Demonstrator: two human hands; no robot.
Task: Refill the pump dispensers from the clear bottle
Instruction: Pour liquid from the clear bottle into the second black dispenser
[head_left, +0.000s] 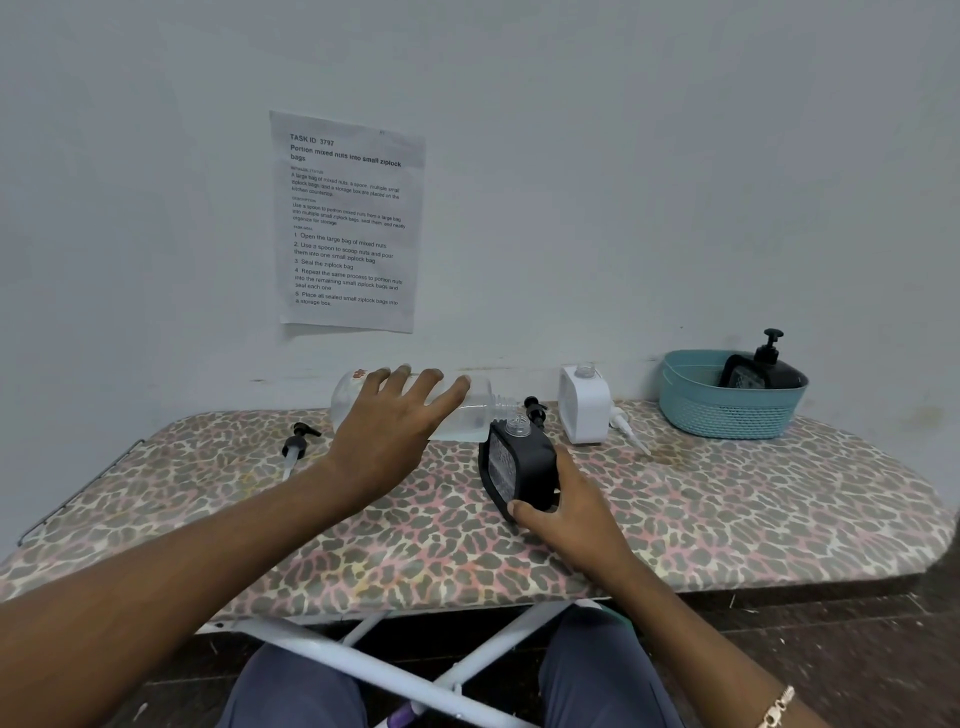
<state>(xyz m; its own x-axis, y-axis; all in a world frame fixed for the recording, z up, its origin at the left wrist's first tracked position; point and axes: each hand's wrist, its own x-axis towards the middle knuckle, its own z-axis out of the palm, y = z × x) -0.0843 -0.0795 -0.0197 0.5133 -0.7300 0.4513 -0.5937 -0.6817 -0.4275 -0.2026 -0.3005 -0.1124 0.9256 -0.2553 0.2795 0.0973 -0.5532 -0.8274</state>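
One desk (727, 519) with a leopard-print cover carries all items. A teal basket (727, 410) at its right rear holds a pump-fitted dispenser (769, 371). The clear bottle (467, 410) lies horizontal above the desk centre, neck pointing right. The left grip (395, 421) holds it, fingers spread across its upper side. The black dispenser (514, 462), uncapped and tilted, sits just below that neck. The right grip (566, 509) wraps its base, thumb on the front edge. A white dispenser (584, 410) stands uncapped further right, a white pump (626, 428) beside it. A black pump (297, 447) lies at left.
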